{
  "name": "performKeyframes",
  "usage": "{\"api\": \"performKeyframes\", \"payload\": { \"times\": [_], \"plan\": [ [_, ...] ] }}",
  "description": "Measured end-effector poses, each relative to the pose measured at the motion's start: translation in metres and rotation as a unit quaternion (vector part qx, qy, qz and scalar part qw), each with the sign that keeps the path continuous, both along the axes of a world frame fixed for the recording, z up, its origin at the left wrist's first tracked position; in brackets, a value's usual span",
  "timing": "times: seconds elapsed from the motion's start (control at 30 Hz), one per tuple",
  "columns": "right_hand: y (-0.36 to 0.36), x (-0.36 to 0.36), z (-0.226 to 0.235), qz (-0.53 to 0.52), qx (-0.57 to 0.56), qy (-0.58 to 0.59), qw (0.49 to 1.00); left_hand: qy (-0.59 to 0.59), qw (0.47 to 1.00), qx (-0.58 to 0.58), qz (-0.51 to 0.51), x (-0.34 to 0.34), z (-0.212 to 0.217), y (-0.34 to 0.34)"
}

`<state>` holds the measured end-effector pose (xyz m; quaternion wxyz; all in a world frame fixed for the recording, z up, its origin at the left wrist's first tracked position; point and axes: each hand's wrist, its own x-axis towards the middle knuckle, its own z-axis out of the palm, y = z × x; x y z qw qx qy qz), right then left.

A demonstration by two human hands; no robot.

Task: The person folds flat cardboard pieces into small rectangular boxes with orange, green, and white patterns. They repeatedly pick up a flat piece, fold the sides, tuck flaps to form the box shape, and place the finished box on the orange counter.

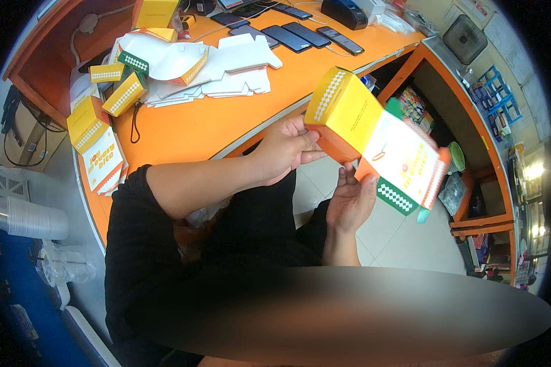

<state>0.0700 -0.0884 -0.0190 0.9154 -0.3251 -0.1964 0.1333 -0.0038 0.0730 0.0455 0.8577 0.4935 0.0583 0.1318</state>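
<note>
A partly folded cardboard box (348,113) in yellow, white, green and orange is held up in front of me, beyond the desk's edge and above the tiled floor. My left hand (286,151) pinches the lower left corner of its yellow part. Under the middle, near the white printed panel, my right hand (352,199) grips the lower edge between thumb and fingers. Flaps stick out at the box's right end, slightly blurred. On the desk to the left lie flat white box blanks (226,82) in a stack and several folded boxes (125,93) of the same colours.
The orange desk (183,128) curves round from the left to the back. Several phones (288,38) lie on it at the back, some with cables. Open shelves (471,202) stand at the right. At the far left is a stack of clear plastic cups (27,217).
</note>
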Motion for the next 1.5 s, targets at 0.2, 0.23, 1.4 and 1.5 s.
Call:
{"api": "performKeyframes", "payload": {
  "times": [0.2,0.23,1.4,1.5],
  "plan": [
    [-0.003,0.001,0.014,-0.144,-0.289,-0.098,0.941,-0.027,0.683,0.677,0.271,-0.004,-0.012,-0.009],
    [0.000,-0.003,0.014,-0.113,-0.276,-0.117,0.947,-0.094,0.602,0.762,0.219,-0.006,-0.014,-0.005],
    [0.007,0.003,-0.007,-0.087,-0.296,-0.160,0.938,-0.083,0.947,0.304,0.064,-0.008,-0.011,-0.010],
    [0.015,0.002,-0.007,-0.096,-0.228,-0.053,0.968,-0.104,0.939,0.326,0.048,-0.008,-0.011,-0.009]
  ]
}}
